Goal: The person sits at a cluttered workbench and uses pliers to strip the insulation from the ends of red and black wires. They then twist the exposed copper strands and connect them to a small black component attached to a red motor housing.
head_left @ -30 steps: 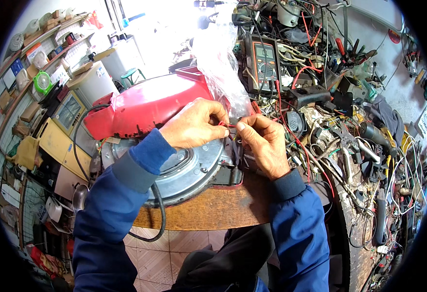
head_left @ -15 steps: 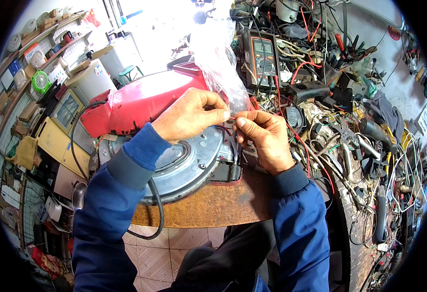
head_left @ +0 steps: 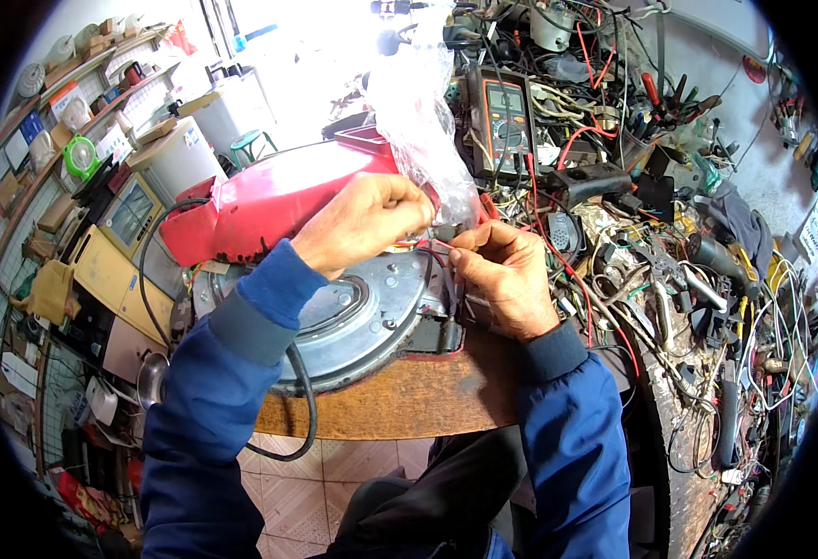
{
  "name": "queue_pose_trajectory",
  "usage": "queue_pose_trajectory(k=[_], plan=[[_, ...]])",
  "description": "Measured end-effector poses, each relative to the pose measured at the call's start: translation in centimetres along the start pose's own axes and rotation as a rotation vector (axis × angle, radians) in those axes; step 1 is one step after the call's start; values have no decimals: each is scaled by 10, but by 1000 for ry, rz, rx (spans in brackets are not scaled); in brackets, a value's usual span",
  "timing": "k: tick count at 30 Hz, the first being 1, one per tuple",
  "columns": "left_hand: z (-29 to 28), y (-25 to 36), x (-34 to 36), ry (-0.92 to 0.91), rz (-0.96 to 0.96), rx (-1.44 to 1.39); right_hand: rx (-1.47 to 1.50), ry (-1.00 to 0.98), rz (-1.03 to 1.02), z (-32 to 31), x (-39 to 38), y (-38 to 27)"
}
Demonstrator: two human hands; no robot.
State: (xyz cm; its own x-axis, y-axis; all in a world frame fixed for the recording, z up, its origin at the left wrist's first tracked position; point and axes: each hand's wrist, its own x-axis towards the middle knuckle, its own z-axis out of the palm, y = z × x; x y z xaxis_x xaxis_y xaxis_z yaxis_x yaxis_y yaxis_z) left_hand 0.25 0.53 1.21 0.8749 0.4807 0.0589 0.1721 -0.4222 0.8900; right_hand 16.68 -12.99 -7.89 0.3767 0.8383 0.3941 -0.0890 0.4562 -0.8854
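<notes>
Over the machine, my right hand (head_left: 507,275) pinches a thin red wire (head_left: 440,243) between thumb and forefinger. The wire runs left from that pinch toward the underside of my left hand (head_left: 367,222). My left fingers are drawn together in a pinch, and what they hold is hidden. Below both hands lies a round grey metal housing (head_left: 381,284) with a raised ring and bolt heads. A red casing (head_left: 269,200) adjoins its far side. Dark and red leads (head_left: 448,279) come up beside the housing's right edge. A thick black cable (head_left: 308,396) loops off the near side.
The machine rests on a wooden bench (head_left: 409,396) with a curved front edge. A clear plastic bag (head_left: 418,121) stands behind my hands. Beyond it is a multimeter (head_left: 507,116). Tangled wires and tools, including pliers (head_left: 662,303), cover the right side. Shelves (head_left: 32,177) line the left.
My hands have moved apart a little, the left one shifting slightly left and up. More of the red wire shows between them.
</notes>
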Motion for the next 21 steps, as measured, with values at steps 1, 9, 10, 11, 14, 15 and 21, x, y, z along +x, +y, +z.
queue_pose_trajectory(k=[1, 9, 10, 11, 14, 15, 21], plan=[[-2, 0, 0, -55, 18, 55, -7, 3, 32, 0, 0, -1], [-6, -6, -2, -161, 107, 186, -15, -139, 182, -1, -2, -19], [-6, -5, -3, -188, 109, 210, 76, -87, 242, -1, -2, -15], [-7, -3, -4, -219, 102, 192, 143, -125, 280, -6, -1, -15], [-14, 1, -8, -278, 83, 129, 114, -125, 351, -3, -2, -19], [-14, 1, -9, -281, 79, 101, 14, -156, 347, -4, -3, -20], [-10, 2, -10, -277, 66, 30, -62, -209, 229, 1, -4, -17]])
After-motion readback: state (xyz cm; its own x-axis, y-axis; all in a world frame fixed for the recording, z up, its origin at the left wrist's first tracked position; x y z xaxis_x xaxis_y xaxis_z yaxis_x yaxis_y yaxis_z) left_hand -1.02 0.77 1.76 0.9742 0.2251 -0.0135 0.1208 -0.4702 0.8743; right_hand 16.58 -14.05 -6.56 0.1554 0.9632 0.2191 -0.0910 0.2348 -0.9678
